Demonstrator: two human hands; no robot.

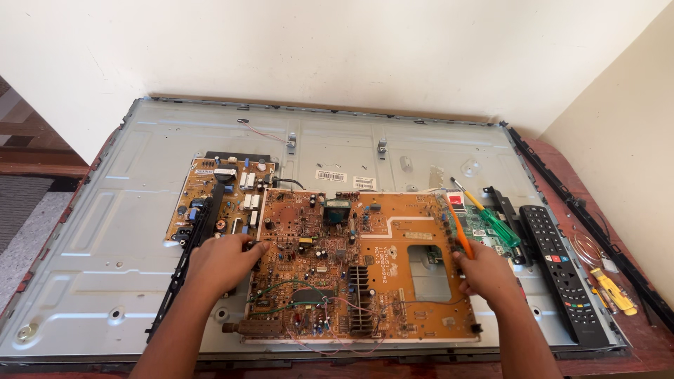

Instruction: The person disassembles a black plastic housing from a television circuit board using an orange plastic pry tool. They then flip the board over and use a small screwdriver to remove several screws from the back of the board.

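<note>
A large brown circuit board [393, 274] lies on the grey metal back panel [126, 231] of an opened flat television. My left hand [223, 261] rests on the board's left edge, fingers touching it. At the board's right edge my right hand [486, 274] grips an orange-handled tool [460, 235] that points up and away. A smaller brown power board [225, 193] sits fixed to the panel behind my left hand.
A green-handled screwdriver [495, 221] lies on a small green board [484, 231] at the right. Beside it rest a black remote control [562, 270] and a yellow tool [614, 291]. A black plastic strip [597, 224] runs along the table's right side. Walls stand close behind.
</note>
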